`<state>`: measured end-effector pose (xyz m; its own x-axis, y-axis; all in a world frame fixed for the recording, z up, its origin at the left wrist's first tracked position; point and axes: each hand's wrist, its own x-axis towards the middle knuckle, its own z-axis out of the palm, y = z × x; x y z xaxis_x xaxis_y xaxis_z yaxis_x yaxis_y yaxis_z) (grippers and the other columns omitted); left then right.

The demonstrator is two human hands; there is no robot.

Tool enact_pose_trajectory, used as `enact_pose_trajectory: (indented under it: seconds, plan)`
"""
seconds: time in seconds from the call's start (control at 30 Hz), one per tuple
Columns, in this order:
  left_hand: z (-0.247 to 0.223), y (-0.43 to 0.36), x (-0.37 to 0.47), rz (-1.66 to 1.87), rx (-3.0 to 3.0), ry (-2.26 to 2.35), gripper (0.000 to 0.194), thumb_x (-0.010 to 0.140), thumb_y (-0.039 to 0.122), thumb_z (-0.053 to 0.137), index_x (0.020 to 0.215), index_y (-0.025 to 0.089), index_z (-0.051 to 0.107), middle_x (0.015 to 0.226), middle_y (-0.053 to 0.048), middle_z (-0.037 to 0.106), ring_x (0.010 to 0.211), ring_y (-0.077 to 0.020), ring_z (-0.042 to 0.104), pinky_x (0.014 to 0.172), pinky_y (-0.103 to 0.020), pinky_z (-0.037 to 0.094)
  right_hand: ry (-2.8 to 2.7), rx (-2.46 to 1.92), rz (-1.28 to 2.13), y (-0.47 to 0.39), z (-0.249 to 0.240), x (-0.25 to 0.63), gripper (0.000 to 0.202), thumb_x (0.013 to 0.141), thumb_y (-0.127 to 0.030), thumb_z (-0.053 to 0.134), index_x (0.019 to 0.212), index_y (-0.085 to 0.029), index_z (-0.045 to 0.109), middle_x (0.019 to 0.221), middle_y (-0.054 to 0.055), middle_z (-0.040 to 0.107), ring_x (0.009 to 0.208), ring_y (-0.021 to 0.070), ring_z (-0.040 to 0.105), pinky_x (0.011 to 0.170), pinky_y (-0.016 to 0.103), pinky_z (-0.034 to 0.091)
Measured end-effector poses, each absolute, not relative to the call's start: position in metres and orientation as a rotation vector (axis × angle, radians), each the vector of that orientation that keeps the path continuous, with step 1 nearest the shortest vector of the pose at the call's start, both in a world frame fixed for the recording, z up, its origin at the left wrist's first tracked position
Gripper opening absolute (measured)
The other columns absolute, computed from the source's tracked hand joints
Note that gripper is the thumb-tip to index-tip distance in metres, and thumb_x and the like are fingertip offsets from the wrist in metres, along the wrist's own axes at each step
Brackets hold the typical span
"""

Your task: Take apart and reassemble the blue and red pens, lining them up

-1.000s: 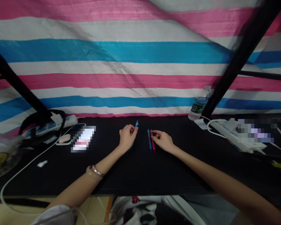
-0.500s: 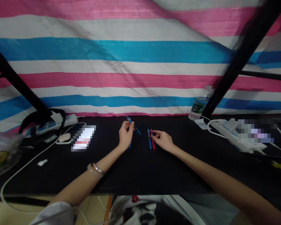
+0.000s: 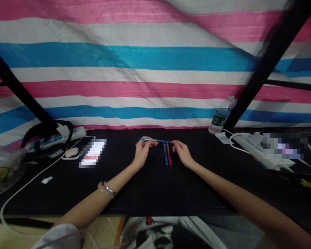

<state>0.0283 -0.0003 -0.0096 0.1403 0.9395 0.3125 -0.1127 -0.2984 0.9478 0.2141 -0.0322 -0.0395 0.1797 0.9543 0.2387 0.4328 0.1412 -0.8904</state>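
Observation:
A blue pen (image 3: 163, 141) is held almost level above the table, pinched in my left hand (image 3: 142, 152). The fingers of my right hand (image 3: 182, 154) close at the pen's right end. Just below it, a second blue pen (image 3: 166, 157) and a pinkish-red pen (image 3: 169, 157) lie side by side on the black table (image 3: 171, 193), both pointing toward me. A little blue shows behind my left hand, mostly hidden by it.
On the left are a lit phone (image 3: 92, 153), an earbud case (image 3: 71, 152), a white earbud (image 3: 47, 180) and a power strip (image 3: 59, 138). A water bottle (image 3: 219, 119) and another power strip (image 3: 264, 152) stand on the right. Striped sheeting (image 3: 145, 76) hangs behind.
The held blue pen has turned from slanted to nearly level, its lower end swinging right. My right hand has left the pinkish-red pen and moved up slightly to the held pen's end.

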Motion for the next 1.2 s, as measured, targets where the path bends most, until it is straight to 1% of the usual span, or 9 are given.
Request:
enact_pose_trajectory:
  seconds: [0.1, 0.2, 0.33, 0.47, 0.63, 0.8, 0.87, 1.07, 1.2]
  plan:
    - [-0.0094, -0.0026, 0.0294, 1.252, 1.429, 0.82, 0.016, 0.078, 0.031, 0.053, 0.083, 0.015, 0.054, 0.078, -0.008, 0.07, 0.077, -0.0188, 0.066, 0.073, -0.031, 0.046, -1.398, -1.378, 0.691, -0.0308, -0.0408, 0.2131, 0.046, 0.086, -0.052, 0.028, 0.08, -0.017, 0.057, 0.058, -0.001, 0.049, 0.052, 0.0119, 0.044, 0.052, 0.022, 0.036]
    - [-0.0104, -0.0034, 0.0298, 1.209, 1.46, 0.826, 0.019, 0.078, 0.033, 0.055, 0.084, 0.014, 0.056, 0.082, -0.009, 0.07, 0.078, -0.0186, 0.066, 0.073, -0.03, 0.046, -1.345, -1.307, 0.77, -0.0306, -0.0416, 0.2118, 0.04, 0.083, -0.054, 0.035, 0.071, -0.019, 0.051, 0.055, -0.002, 0.045, 0.051, 0.0114, 0.042, 0.049, 0.022, 0.034]
    - [-0.014, -0.0003, 0.0293, 1.194, 1.486, 0.937, 0.025, 0.078, 0.038, 0.056, 0.084, 0.014, 0.057, 0.078, -0.007, 0.068, 0.067, -0.0154, 0.064, 0.063, -0.026, 0.044, -1.184, -1.183, 0.867, -0.0298, -0.0415, 0.211, 0.04, 0.079, -0.056, 0.045, 0.063, -0.019, 0.046, 0.052, -0.004, 0.039, 0.047, 0.0091, 0.037, 0.043, 0.021, 0.028]
    - [-0.0168, 0.0036, 0.0277, 1.214, 1.501, 0.979, 0.028, 0.081, 0.043, 0.05, 0.085, 0.016, 0.054, 0.075, -0.004, 0.065, 0.058, -0.0115, 0.058, 0.053, -0.022, 0.039, -1.019, -1.07, 0.895, -0.0284, -0.041, 0.2105, 0.043, 0.074, -0.057, 0.052, 0.056, -0.019, 0.042, 0.05, -0.005, 0.036, 0.044, 0.0075, 0.032, 0.04, 0.021, 0.023]
    - [-0.0173, 0.0045, 0.0254, 1.212, 1.589, 1.018, 0.03, 0.084, 0.044, 0.044, 0.076, 0.016, 0.054, 0.071, -0.001, 0.062, 0.055, -0.0098, 0.055, 0.053, -0.021, 0.036, -0.94, -1.028, 0.888, -0.0268, -0.0428, 0.2109, 0.046, 0.074, -0.058, 0.052, 0.053, -0.02, 0.039, 0.044, -0.006, 0.033, 0.041, 0.0073, 0.029, 0.039, 0.022, 0.019]
    - [-0.0156, 0.0014, 0.0224, 1.22, 1.745, 1.052, 0.039, 0.084, 0.047, 0.043, 0.063, 0.017, 0.051, 0.056, 0.003, 0.052, 0.052, -0.0099, 0.051, 0.054, -0.021, 0.036, -0.908, -1.021, 0.853, -0.0262, -0.0431, 0.2104, 0.049, 0.076, -0.058, 0.051, 0.05, -0.02, 0.032, 0.042, -0.007, 0.027, 0.04, 0.0066, 0.025, 0.039, 0.023, 0.016]
    - [-0.0143, 0.0011, 0.0217, 1.214, 1.762, 1.053, 0.041, 0.084, 0.048, 0.043, 0.059, 0.016, 0.05, 0.053, 0.003, 0.049, 0.051, -0.0099, 0.05, 0.055, -0.021, 0.037, -0.904, -1.012, 0.845, -0.0262, -0.0427, 0.21, 0.051, 0.076, -0.058, 0.051, 0.05, -0.021, 0.029, 0.043, -0.007, 0.025, 0.04, 0.0061, 0.024, 0.039, 0.023, 0.015]
    - [-0.0144, 0.0057, 0.022, 1.131, 1.646, 1.023, 0.044, 0.083, 0.049, 0.044, 0.054, 0.016, 0.048, 0.05, 0.003, 0.048, 0.047, -0.0093, 0.048, 0.051, -0.022, 0.037, -0.947, -1.016, 0.8, -0.0252, -0.0445, 0.2099, 0.051, 0.077, -0.058, 0.05, 0.05, -0.021, 0.026, 0.045, -0.008, 0.022, 0.04, 0.006, 0.02, 0.039, 0.023, 0.013]
    - [-0.0123, 0.0057, 0.0227, 1.11, 1.56, 0.993, 0.045, 0.082, 0.049, 0.045, 0.052, 0.016, 0.047, 0.047, 0.003, 0.047, 0.044, -0.0087, 0.046, 0.049, -0.021, 0.037, -0.998, -1.048, 0.747, -0.0247, -0.0471, 0.2105, 0.051, 0.079, -0.059, 0.046, 0.051, -0.022, 0.026, 0.045, -0.007, 0.023, 0.041, 0.007, 0.022, 0.04, 0.024, 0.015]
